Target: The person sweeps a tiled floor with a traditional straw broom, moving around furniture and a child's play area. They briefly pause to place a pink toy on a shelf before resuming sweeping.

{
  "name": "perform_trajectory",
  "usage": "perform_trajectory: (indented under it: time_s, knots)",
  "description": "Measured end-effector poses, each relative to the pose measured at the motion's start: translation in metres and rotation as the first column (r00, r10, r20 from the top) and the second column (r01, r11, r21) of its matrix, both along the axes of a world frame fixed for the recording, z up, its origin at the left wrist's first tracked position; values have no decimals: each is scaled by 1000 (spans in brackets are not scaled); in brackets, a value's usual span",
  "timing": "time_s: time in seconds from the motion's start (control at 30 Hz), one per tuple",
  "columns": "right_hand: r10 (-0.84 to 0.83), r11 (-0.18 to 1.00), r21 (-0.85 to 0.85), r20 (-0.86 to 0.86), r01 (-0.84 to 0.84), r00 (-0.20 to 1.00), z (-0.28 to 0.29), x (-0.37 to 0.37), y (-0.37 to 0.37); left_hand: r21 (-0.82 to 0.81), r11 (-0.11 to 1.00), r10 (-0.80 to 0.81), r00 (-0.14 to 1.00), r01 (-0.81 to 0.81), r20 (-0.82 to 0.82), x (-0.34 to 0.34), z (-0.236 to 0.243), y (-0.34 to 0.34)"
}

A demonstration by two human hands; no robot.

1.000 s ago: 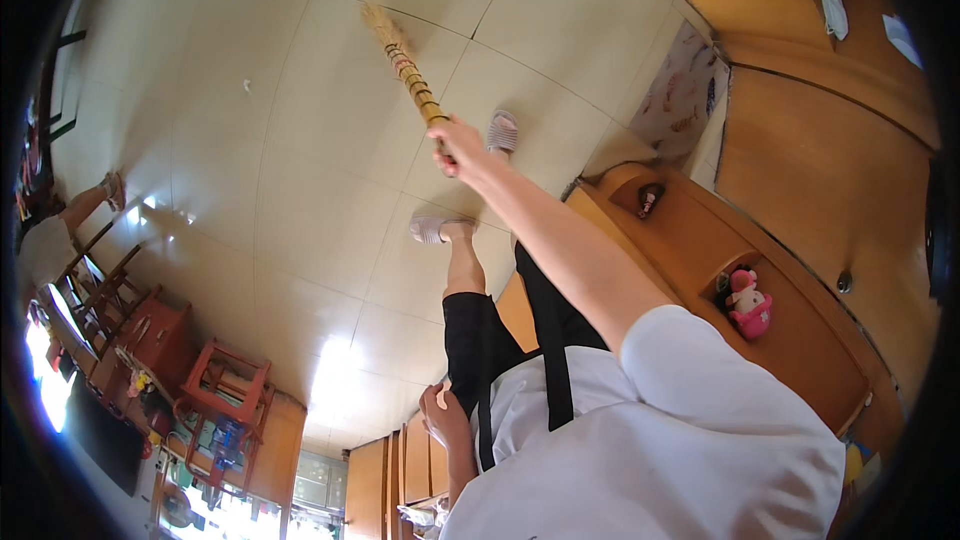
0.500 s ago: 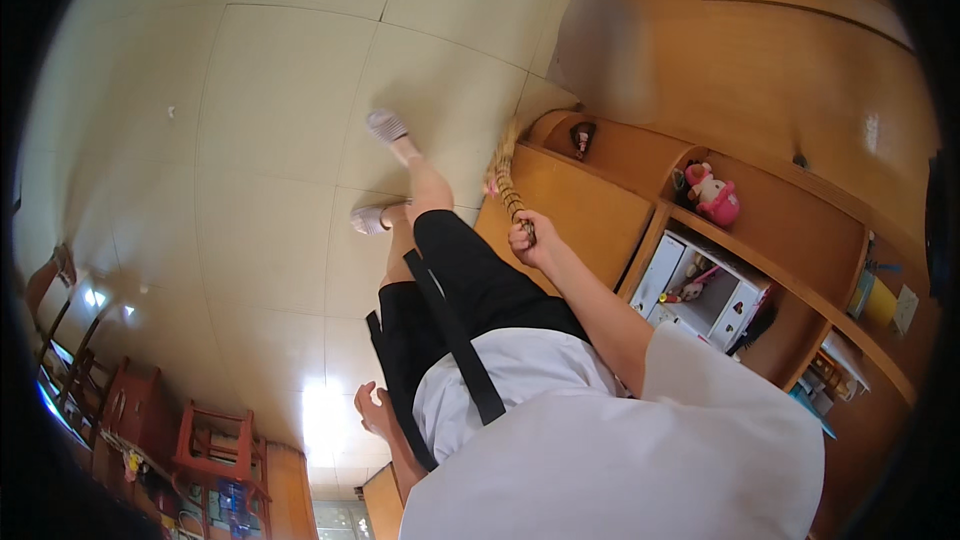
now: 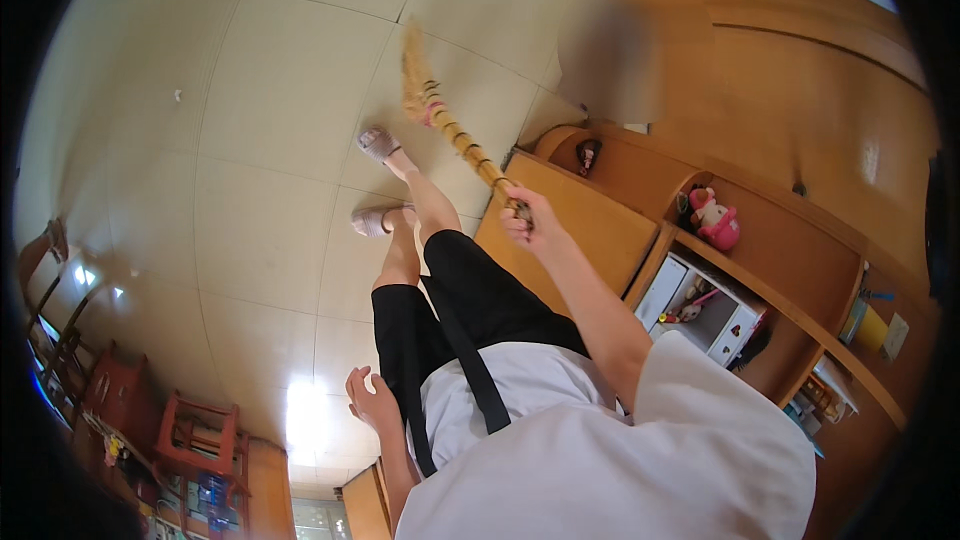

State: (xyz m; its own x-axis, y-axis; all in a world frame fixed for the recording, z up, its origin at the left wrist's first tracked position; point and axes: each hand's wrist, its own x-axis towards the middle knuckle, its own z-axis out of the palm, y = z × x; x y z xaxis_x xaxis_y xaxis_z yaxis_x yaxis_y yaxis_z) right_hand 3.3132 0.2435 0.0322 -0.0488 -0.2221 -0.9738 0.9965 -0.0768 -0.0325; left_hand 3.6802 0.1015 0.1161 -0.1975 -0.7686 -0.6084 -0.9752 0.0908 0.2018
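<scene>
My right hand (image 3: 533,221) is closed around the handle end of a straw hand broom (image 3: 468,146). Dark bands wrap the broom's handle, and a pink tie sits where the bristles start. Its bristle head points away from me over the tiles, beyond my slippered feet; whether the tips touch the floor I cannot tell. Beside my thigh hangs my left hand (image 3: 373,401), holding nothing, its fingers loosely bent and apart. On the tiled floor (image 3: 270,90) to the far left lies a small white scrap (image 3: 178,95).
Close on my right stands a wooden shelf unit (image 3: 575,215) with a pink plush toy (image 3: 714,218) and a small white drawer box (image 3: 705,305). Wooden furniture continues at the far right. A red-brown stool (image 3: 200,437) and other furniture line the lower left.
The broom has swung from beside the shelf unit out over the tiles, forward and to the left. My right hand still grips it. My left hand has risen slightly.
</scene>
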Motion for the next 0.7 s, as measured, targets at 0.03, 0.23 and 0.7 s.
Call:
perform_trajectory:
  time_s: [0.03,0.23,0.7]
  knots:
    - [30,999,19,-41,-29,999,10,0,7,-9,1000,9,1000,-9,-8,-8,3,-3]
    - [-290,934,252,129,251,948,7,14,41,156,964,211,977,-214,35,-31,5,5]
    - [-208,978,71,196,198,958,-73,-3,-287,96,947,305,952,-306,21,-38,-4,30]
